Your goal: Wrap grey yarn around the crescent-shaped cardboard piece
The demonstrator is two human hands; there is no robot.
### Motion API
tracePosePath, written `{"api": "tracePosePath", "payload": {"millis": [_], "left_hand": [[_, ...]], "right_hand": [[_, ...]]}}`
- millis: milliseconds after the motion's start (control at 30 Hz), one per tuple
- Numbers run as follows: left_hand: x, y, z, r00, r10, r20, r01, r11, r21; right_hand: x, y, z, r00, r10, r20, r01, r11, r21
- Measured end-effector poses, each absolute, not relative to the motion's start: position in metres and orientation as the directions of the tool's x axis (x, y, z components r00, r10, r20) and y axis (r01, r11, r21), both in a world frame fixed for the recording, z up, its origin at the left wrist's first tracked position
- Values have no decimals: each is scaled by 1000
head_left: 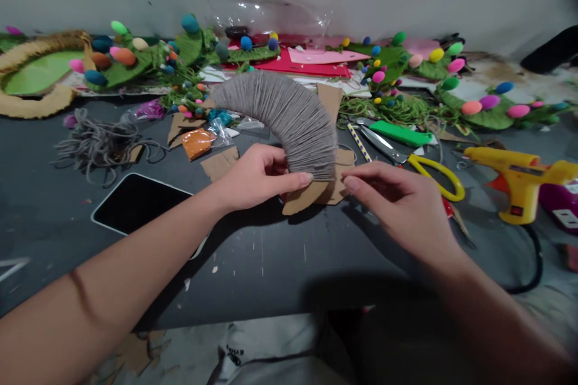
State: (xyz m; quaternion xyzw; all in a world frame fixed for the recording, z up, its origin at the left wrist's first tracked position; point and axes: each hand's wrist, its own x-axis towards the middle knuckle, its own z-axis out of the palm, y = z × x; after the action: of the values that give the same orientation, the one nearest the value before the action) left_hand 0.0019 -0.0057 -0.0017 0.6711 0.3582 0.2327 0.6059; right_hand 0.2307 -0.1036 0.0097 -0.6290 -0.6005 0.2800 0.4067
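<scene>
My left hand [259,180] grips a curved cardboard form [300,200] near its lower end, thumb on the front. Tight grey yarn [293,117] covers most of this arc; bare brown card shows below the last turns. Just right of the wrapped edge, my right hand [401,207] is closed in a pinch, thumb against forefinger. Whatever lies between those fingertips is too small to make out. A loose tangle of grey yarn [103,141] rests on the dark table at the left.
A phone [139,201] lies under my left forearm. At right are yellow-handled scissors [436,174], a green-handled cutter [400,132] and a yellow glue gun [519,177]. Green felt pieces with colourful balls [126,57] line the back. Cardboard scraps [221,162] lie about.
</scene>
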Motion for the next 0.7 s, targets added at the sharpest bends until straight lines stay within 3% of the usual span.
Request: {"api": "tracePosePath", "payload": {"millis": [233,700], "left_hand": [[4,-7,-1,643,758,-110,199,-27,980],[3,-7,-2,644,756,-118,206,-24,978]], "right_hand": [[216,-101,5,167,986,-25,352,-84,-932],[214,-100,5,142,990,3,373,-51,-926]]}}
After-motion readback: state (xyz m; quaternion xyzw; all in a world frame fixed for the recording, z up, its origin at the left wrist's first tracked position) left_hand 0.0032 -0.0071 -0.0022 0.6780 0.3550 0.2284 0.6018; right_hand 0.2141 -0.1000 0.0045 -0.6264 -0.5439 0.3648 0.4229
